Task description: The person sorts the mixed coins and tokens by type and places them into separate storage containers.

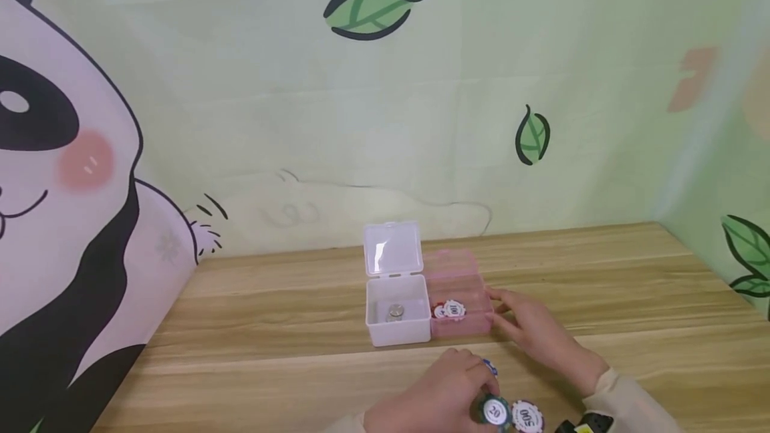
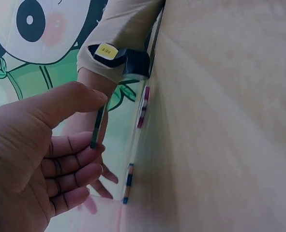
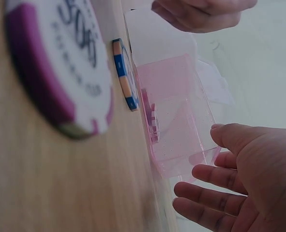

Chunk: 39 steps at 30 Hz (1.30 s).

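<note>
My left hand (image 1: 442, 389) pinches a green poker chip (image 1: 495, 411) between thumb and index finger, seen edge-on in the left wrist view, held above the wooden table. With fingers mostly straight, my right hand (image 3: 263, 169) touches the right side of a pink see-through box (image 1: 475, 323). White-and-red poker chips (image 1: 454, 309) lie inside that box. Near my left hand, a purple-edged poker chip marked 500 (image 3: 60, 63) and a blue-edged poker chip (image 3: 126, 75) lie flat on the table; in the head view the blue one is partly hidden by the left hand.
Against the pink box's left side stands a white box (image 1: 397, 336) with its lid (image 1: 394, 249) raised and silvery coins (image 1: 396, 311) inside. The pink lid (image 1: 454, 261) is also raised. A printed cloth wall (image 1: 271, 119) rises behind the table (image 1: 271, 326).
</note>
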{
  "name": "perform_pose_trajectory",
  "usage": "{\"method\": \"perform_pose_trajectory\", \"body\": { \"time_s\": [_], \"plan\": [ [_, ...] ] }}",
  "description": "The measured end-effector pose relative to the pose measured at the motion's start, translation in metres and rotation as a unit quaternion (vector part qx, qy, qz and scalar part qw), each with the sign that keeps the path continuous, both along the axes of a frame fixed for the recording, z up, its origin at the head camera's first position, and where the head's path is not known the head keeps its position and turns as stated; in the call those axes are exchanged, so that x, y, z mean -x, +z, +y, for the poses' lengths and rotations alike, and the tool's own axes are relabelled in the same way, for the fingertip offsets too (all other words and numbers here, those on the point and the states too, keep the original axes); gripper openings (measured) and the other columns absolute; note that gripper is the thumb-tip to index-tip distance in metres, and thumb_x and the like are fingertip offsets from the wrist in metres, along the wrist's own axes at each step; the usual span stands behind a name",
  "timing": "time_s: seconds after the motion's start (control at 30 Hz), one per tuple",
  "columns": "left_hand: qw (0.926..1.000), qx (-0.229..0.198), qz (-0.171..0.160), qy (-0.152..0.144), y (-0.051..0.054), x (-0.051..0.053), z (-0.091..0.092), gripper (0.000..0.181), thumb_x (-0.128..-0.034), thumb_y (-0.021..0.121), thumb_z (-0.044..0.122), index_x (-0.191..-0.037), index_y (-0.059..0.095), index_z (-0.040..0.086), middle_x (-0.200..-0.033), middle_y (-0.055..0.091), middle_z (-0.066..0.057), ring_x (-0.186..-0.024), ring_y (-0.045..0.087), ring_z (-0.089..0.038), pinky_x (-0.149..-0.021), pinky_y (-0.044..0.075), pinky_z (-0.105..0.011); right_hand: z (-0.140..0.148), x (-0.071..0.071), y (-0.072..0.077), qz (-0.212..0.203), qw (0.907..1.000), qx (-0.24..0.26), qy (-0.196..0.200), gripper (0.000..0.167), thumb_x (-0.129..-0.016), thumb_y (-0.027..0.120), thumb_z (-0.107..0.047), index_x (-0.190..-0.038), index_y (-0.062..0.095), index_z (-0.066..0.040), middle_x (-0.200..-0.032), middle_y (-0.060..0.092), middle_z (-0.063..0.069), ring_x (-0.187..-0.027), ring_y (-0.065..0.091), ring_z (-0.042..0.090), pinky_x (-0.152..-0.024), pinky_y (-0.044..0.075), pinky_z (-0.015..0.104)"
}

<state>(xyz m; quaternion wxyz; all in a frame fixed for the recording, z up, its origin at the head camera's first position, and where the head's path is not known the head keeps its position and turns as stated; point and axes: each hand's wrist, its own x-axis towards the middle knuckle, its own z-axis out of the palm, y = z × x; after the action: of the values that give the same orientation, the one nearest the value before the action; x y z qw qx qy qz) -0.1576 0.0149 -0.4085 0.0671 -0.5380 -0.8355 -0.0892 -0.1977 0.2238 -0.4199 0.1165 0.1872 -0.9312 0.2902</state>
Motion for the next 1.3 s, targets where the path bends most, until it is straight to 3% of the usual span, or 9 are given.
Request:
{"method": "perform_pose_trajectory", "body": {
  "time_s": [0.27,0.5,0.63,0.83,0.97,1.07,1.2,1.3],
  "plan": [
    [0.9995,-0.023,0.019,0.009,0.006,0.003,-0.004,0.033,-0.0777,0.074,0.045,-0.098,0.065,0.020,-0.092,0.063,0.014,-0.091,0.053,0.001,-0.083,0.039,-0.011,0.000,0.001,-0.001,0.000,1.0000,0.002,0.005,0.045,-0.094,0.061,-0.018,-0.134,0.051,-0.001,-0.114,0.068,0.018,-0.092,0.069,0.026,-0.077,0.058,0.039],
    [0.9988,-0.025,0.016,0.039,0.014,0.009,-0.005,0.034,-0.0757,0.076,0.044,-0.097,0.064,0.020,-0.092,0.063,0.015,-0.094,0.054,0.000,-0.090,0.042,-0.016,0.001,0.000,0.001,-0.006,1.0000,0.004,0.000,0.045,-0.094,0.061,-0.019,-0.134,0.051,-0.002,-0.115,0.068,0.017,-0.093,0.069,0.026,-0.078,0.058,0.040],
    [0.9978,-0.031,0.006,0.058,0.021,0.017,-0.007,0.033,-0.0749,0.077,0.043,-0.095,0.064,0.021,-0.089,0.063,0.015,-0.090,0.054,0.000,-0.091,0.043,-0.019,0.001,0.000,0.002,-0.013,0.9999,0.005,0.000,0.045,-0.094,0.060,-0.021,-0.134,0.051,-0.002,-0.115,0.068,0.017,-0.092,0.069,0.026,-0.078,0.058,0.039],
    [0.9952,-0.039,-0.008,0.089,0.033,0.032,-0.011,0.036,-0.0737,0.079,0.041,-0.096,0.064,0.017,-0.087,0.063,0.010,-0.082,0.052,-0.001,-0.082,0.042,-0.016,0.001,0.001,0.002,-0.014,0.9999,0.004,0.001,0.046,-0.094,0.060,-0.021,-0.134,0.051,-0.001,-0.112,0.069,0.018,-0.090,0.069,0.026,-0.077,0.058,0.038],
    [0.9939,-0.066,-0.013,0.087,0.037,0.044,-0.014,0.037,-0.0730,0.080,0.037,-0.097,0.065,0.012,-0.091,0.067,0.007,-0.082,0.053,-0.004,-0.077,0.041,-0.013,0.001,0.003,0.001,-0.006,1.0000,0.004,0.002,0.045,-0.093,0.061,-0.019,-0.133,0.052,0.000,-0.111,0.069,0.018,-0.088,0.070,0.025,-0.076,0.059,0.037],
    [0.9923,-0.083,-0.034,0.085,0.038,0.053,-0.017,0.036,-0.0727,0.080,0.033,-0.098,0.065,0.011,-0.094,0.069,0.005,-0.082,0.055,-0.005,-0.077,0.040,-0.014,0.001,0.002,0.001,-0.006,1.0000,0.007,0.003,0.045,-0.093,0.061,-0.018,-0.133,0.052,0.000,-0.113,0.069,0.018,-0.090,0.070,0.025,-0.077,0.058,0.037],
    [0.9899,-0.085,-0.057,0.099,0.040,0.061,-0.018,0.035,-0.0735,0.080,0.032,-0.098,0.065,0.013,-0.092,0.069,0.006,-0.084,0.058,-0.006,-0.080,0.041,-0.017,0.000,0.002,0.002,-0.004,0.9999,0.011,0.006,0.044,-0.093,0.061,-0.019,-0.132,0.053,-0.001,-0.116,0.068,0.018,-0.093,0.069,0.026,-0.079,0.058,0.039],
    [0.9897,-0.082,-0.051,0.105,0.042,0.067,-0.017,0.034,-0.0736,0.079,0.034,-0.096,0.065,0.013,-0.089,0.069,0.006,-0.084,0.057,-0.007,-0.080,0.042,-0.018,0.000,0.002,0.001,0.000,0.9999,0.012,0.007,0.043,-0.093,0.061,-0.019,-0.131,0.054,-0.001,-0.117,0.068,0.018,-0.093,0.069,0.026,-0.079,0.058,0.040]
  ]
}}
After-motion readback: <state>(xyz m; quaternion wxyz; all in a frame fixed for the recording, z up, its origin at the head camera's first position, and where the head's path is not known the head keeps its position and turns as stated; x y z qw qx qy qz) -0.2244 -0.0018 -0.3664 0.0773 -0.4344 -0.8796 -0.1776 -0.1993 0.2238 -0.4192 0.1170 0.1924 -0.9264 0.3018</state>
